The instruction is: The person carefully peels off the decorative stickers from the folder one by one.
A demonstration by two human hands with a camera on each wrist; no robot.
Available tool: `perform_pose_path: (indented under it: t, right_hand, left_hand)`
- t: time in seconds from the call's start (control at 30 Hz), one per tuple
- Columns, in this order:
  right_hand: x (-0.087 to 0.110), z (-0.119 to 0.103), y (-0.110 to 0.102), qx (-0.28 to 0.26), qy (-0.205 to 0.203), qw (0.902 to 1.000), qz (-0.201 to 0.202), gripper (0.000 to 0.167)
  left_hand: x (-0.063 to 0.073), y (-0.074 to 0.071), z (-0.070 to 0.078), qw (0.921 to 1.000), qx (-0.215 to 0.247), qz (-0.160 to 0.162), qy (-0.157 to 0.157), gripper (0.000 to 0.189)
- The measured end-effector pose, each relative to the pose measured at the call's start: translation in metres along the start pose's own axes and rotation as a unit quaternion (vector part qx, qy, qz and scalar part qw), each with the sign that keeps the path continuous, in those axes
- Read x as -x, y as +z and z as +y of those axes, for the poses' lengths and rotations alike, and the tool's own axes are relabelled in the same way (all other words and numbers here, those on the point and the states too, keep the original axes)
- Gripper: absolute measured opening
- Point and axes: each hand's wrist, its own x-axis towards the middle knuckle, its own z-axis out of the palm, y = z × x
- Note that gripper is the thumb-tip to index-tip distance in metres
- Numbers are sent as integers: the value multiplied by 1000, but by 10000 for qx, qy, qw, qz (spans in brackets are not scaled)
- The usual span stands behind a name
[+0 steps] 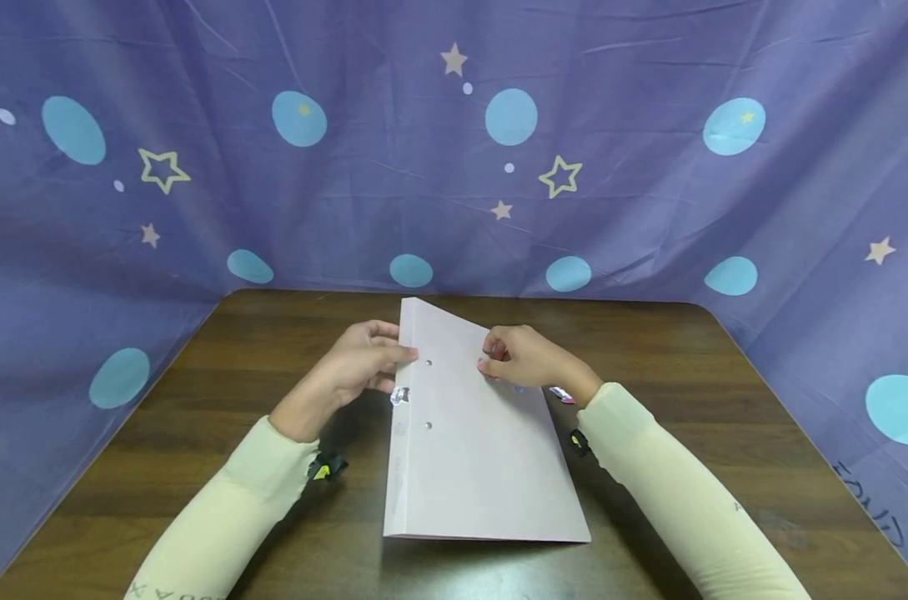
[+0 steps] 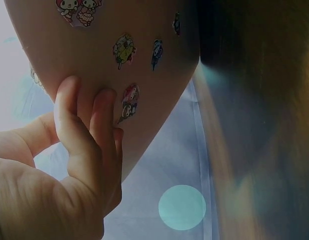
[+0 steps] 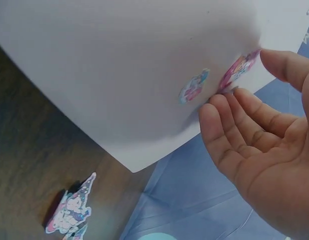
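A white ring binder [image 1: 491,475] lies tilted on the table, its spine to the left and two small rivets on the front cover. My left hand [image 1: 359,362] grips it by the spine, thumb on the front. In the left wrist view, that hand's fingers lie against the shaded other side, near a cartoon sticker [image 2: 128,100]. Over the cover's upper right part is my right hand [image 1: 524,354]. In the right wrist view it pinches a pink sticker [image 3: 238,71] between thumb and fingers at the cover. A smaller blue-and-pink sticker [image 3: 193,87] is stuck beside it.
Loose cut-out stickers [image 3: 73,210] lie on the wooden table [image 1: 273,350] to the right of the binder. A purple-blue curtain [image 1: 393,167] with stars and dots hangs behind the table and along its sides.
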Motion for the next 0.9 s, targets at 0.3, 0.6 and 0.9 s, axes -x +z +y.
perform_pose_path:
  t: [0.3,0.6,0.9]
  right_hand:
    - [0,-5,0,-81,54,9999,-113,33]
    - [-2,-8,5,236,-184,9996,2,21]
    - [3,-21,11,1148,-569,9916,152,11]
  left_hand:
    - [0,2,1,10000,-4,16,-21,56]
    - [1,2,3,10000,-63,50,-42,58]
    - [1,2,3,9999,-97,60,-57,58]
